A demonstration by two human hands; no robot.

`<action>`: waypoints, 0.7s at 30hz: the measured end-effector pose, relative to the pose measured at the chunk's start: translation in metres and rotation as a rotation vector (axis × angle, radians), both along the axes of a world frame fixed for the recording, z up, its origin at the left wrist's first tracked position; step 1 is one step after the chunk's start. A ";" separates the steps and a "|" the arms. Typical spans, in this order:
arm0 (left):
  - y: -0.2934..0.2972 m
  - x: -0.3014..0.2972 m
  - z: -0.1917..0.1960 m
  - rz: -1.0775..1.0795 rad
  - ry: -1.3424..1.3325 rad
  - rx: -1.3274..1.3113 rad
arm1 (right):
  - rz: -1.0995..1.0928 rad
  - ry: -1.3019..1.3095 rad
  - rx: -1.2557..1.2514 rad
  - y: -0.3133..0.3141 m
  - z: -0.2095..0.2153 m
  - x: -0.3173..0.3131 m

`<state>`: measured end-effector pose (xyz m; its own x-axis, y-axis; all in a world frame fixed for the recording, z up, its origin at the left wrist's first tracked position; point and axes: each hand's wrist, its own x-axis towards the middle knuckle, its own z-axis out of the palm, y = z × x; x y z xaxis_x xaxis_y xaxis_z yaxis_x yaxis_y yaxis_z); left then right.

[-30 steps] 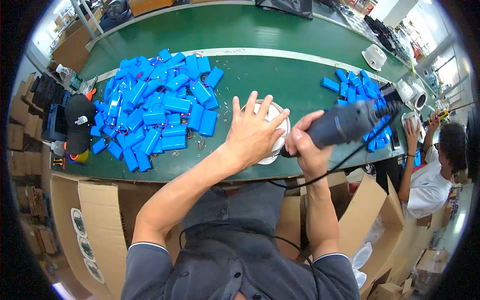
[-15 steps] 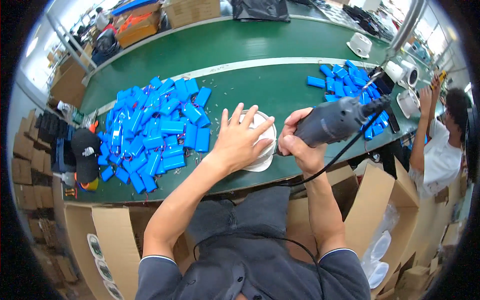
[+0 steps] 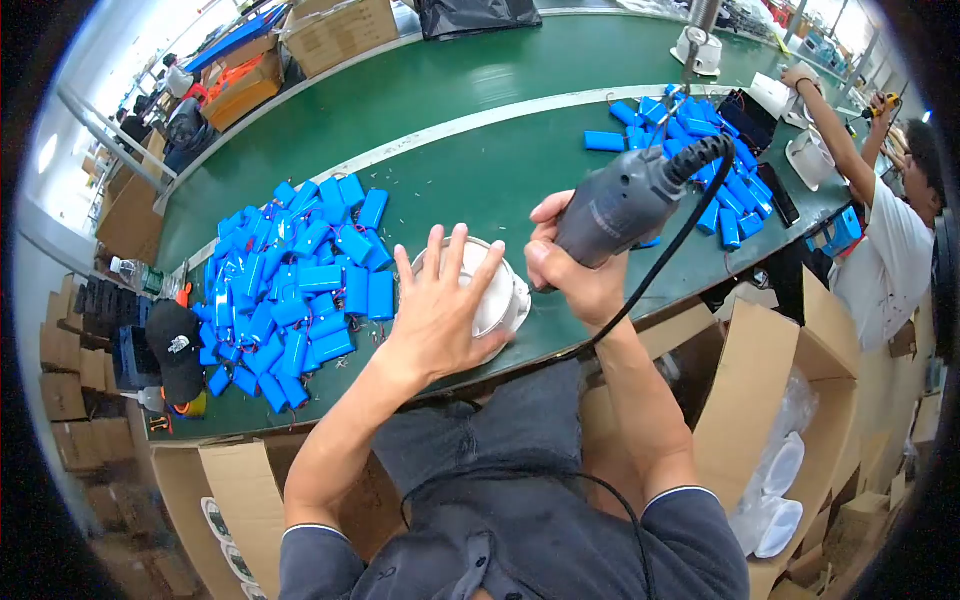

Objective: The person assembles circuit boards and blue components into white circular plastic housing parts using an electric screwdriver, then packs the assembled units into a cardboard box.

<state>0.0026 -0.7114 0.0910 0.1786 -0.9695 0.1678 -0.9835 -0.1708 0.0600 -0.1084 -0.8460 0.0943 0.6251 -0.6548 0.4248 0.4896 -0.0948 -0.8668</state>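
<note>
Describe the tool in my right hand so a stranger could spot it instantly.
On the green workbench, look right of the round white housing. The grey corded power screwdriver is gripped in the right hand, the only grey tool among blue packs.

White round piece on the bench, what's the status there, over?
Left hand flat on white round piece. Right hand grips grey power screwdriver. Blue battery packs heaped beside, apart.

Head-worn fisheye, looking down, bench close
</note>
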 end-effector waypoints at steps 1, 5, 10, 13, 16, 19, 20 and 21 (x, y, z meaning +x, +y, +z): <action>-0.001 0.000 -0.001 0.005 0.000 0.003 | 0.011 -0.005 -0.018 0.000 -0.001 0.003; -0.001 0.000 -0.004 -0.005 0.021 -0.045 | 0.016 -0.012 -0.014 -0.001 -0.002 0.007; 0.000 0.000 -0.004 -0.005 0.031 -0.074 | 0.010 -0.006 0.016 0.001 0.000 0.009; 0.001 0.000 -0.004 -0.003 0.040 -0.081 | 0.002 -0.016 0.007 0.002 0.000 0.010; 0.000 0.001 -0.005 -0.004 0.048 -0.086 | -0.004 0.000 -0.001 0.002 0.000 0.012; 0.000 0.000 -0.005 -0.002 0.052 -0.084 | -0.008 0.024 0.002 0.002 0.000 0.014; 0.000 0.000 -0.005 -0.003 0.052 -0.094 | -0.010 0.041 0.010 0.003 0.001 0.015; 0.000 0.000 -0.005 -0.004 0.052 -0.103 | -0.010 0.041 0.010 0.002 0.002 0.017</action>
